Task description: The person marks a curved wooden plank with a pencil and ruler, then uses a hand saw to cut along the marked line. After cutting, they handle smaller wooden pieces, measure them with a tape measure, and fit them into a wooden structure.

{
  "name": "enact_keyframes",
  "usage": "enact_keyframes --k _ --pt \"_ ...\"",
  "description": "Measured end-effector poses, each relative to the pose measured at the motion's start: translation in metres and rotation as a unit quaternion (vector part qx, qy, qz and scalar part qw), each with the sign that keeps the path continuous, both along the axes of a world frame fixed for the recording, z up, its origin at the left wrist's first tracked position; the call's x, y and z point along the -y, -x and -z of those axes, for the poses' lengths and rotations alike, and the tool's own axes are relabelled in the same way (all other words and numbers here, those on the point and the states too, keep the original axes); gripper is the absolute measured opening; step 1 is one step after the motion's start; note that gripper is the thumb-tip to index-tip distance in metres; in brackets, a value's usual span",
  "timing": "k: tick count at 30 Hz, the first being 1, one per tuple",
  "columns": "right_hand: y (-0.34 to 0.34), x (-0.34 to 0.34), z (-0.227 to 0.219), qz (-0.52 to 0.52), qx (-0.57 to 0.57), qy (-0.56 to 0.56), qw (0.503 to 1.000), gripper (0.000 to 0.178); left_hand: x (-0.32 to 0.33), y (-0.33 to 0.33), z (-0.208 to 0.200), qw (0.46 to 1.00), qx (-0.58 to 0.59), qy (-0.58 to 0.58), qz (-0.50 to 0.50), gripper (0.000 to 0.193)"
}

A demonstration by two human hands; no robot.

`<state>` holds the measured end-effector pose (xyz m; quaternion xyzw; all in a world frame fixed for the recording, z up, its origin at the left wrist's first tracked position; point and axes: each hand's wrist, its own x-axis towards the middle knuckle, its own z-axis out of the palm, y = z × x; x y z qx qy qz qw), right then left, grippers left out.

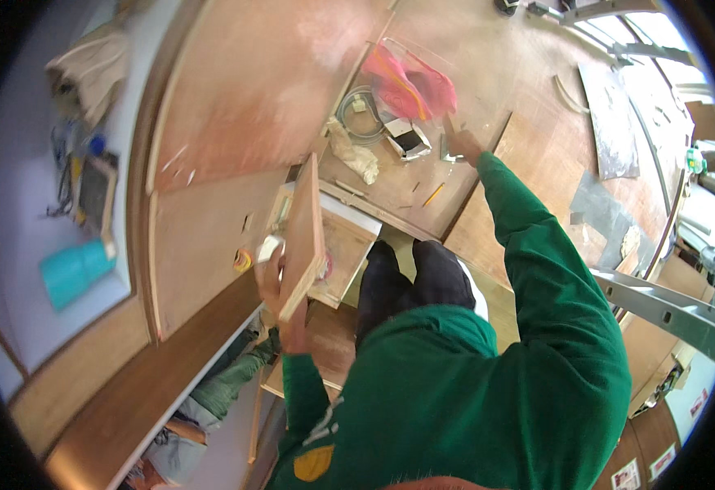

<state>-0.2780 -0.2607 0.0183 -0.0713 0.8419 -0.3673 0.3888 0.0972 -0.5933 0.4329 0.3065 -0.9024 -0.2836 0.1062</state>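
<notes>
My left hand is wrapped round the lower edge of a wooden panel, which stands on edge. A small white piece shows beside its fingers; I cannot make out its kind. Behind the panel is an open wooden drawer-like box, partly hidden. My right hand is stretched out over the wooden worktop, a finger extended and slightly blurred. Close to its fingertips lies a small metal piece, like a hinge. Nearby are an open white box with something black inside and a yellow pencil.
On the worktop lie a pink bag, a coiled grey hose and a cream cloth. A tape roll is at the left. A turquoise tumbler sits on a shelf. A metal ladder stands right; another person's leg shows lower left.
</notes>
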Motion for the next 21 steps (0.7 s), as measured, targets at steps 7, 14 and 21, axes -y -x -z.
enact_keyframes --k 7,14,21 --pt "0.098 0.075 0.101 -0.098 -0.218 -0.041 0.970 0.073 -0.001 0.001 0.008 0.997 0.077 0.024 -0.019 0.043" --pt "0.115 0.084 0.141 -0.099 -0.252 -0.113 0.956 0.053 -0.004 0.001 0.018 0.984 0.138 0.107 -0.040 0.032" --pt "0.114 0.072 0.124 0.004 -0.164 -0.080 0.983 0.058 -0.011 0.004 0.023 0.989 0.115 0.077 -0.056 0.028"
